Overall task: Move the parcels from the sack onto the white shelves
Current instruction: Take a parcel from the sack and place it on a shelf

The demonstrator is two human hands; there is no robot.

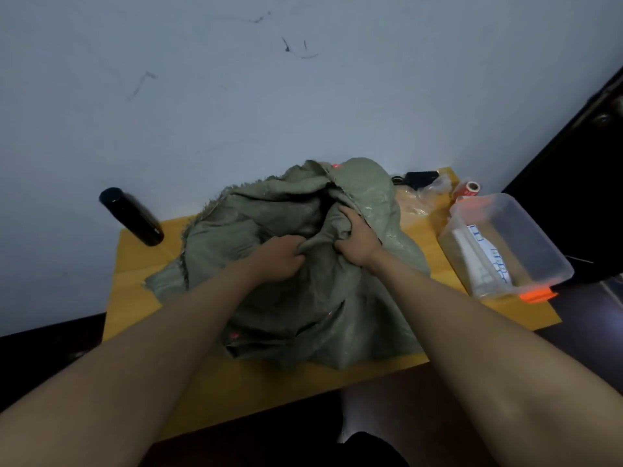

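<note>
A crumpled grey-green woven sack (269,308) lies bunched on a small yellow-topped table (141,298) against the wall. My left hand (279,257) grips a fold of the sack's cloth near its middle. Just to the right, my right hand (357,239) grips another fold beside a dark opening in the cloth. No parcel shows; whatever the sack contains is hidden. No white shelves are in view.
A black cylindrical bottle (131,215) stands at the table's back left. On the right sits a clear plastic box (526,237) with orange clips and papers inside. Behind it are a crinkled plastic bag (421,197), a black device (421,178) and a red can (467,190). Dark floor surrounds the table.
</note>
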